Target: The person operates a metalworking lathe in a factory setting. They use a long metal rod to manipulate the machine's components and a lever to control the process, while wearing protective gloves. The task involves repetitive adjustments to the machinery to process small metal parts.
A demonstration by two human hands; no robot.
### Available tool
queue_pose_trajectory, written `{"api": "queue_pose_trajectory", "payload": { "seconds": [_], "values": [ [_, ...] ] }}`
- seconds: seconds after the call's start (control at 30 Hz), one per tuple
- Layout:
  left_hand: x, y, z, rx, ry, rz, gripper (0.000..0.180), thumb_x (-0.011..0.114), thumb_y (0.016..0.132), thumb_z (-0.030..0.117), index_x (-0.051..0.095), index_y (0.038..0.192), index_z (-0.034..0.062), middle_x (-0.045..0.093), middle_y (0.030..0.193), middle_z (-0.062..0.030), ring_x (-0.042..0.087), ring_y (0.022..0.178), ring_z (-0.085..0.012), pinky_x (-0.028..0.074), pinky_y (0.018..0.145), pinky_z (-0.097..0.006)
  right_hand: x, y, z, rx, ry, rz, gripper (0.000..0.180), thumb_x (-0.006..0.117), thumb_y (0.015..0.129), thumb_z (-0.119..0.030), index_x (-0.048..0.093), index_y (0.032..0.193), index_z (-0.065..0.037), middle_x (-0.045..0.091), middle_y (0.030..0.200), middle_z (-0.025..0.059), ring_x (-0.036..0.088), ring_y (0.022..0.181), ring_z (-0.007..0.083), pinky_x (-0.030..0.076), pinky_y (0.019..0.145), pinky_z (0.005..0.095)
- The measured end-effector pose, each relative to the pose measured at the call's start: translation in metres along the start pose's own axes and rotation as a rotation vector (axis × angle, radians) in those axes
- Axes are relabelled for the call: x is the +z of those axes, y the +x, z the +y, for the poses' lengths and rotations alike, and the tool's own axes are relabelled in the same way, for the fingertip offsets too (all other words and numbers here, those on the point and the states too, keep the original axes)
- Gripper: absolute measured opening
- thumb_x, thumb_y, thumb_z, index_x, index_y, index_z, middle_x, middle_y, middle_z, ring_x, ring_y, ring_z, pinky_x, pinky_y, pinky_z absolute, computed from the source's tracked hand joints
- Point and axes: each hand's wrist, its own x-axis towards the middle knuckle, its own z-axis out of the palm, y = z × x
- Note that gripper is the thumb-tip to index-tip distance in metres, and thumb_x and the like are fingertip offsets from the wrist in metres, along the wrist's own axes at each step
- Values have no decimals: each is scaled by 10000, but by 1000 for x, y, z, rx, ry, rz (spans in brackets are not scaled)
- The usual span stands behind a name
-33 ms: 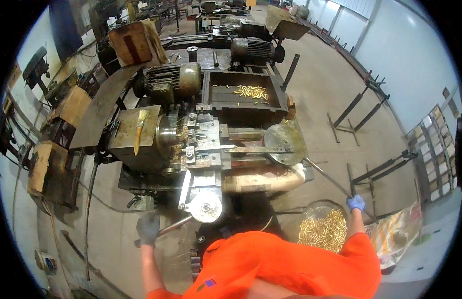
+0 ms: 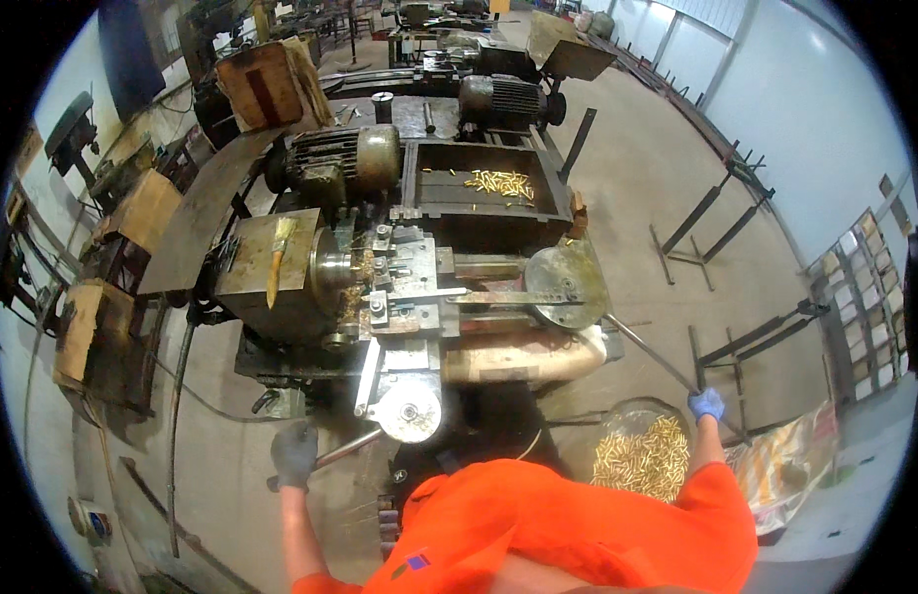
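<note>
In a dark grey glove, my left hand (image 2: 295,453) is closed around the end of a short metal lever (image 2: 350,448). That lever runs to a round metal disc (image 2: 407,412) at the front of a small lathe-like machine (image 2: 404,297). My right hand (image 2: 706,404), in a blue glove, grips a long thin lever (image 2: 652,351) joined to a larger round plate (image 2: 568,287) at the machine's right. Between the levers sits the slide with its tool clamps (image 2: 380,307), facing the spindle (image 2: 330,269). Brass-coloured shavings lie around the spindle.
A brush (image 2: 278,262) lies on the headstock cover. Behind the slide, a metal tray (image 2: 439,210) holds small brass-coloured pieces (image 2: 503,185), beside an electric motor (image 2: 345,160). A basin of similar pieces (image 2: 645,457) stands low at right, near a woven sack (image 2: 790,460). Metal stands (image 2: 761,332) are farther right.
</note>
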Motion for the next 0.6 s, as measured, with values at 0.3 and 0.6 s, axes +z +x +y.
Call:
{"api": "queue_pose_trajectory", "payload": {
  "seconds": [0.3, 0.6],
  "values": [
    [2, -3, -6, 112, -71, 87, 195, 612, 764, 227, 676, 840, 58, 629, 769, -175, 618, 709, -335, 476, 628, -392, -7, -17, -3, -1, 15, -3, 486, 624, 690, -432, 634, 978, -41, 628, 1002, 220, 604, 953, 368, 482, 828, 420],
    [0, -3, -2, 101, -116, 92, 165, 608, 772, 214, 651, 767, 54, 604, 716, -175, 595, 667, -355, 462, 592, -409, -8, -27, -4, 41, 3, -36, 449, 634, 678, -422, 673, 925, -48, 639, 999, 197, 620, 939, 342, 490, 819, 405]
  ]
}}
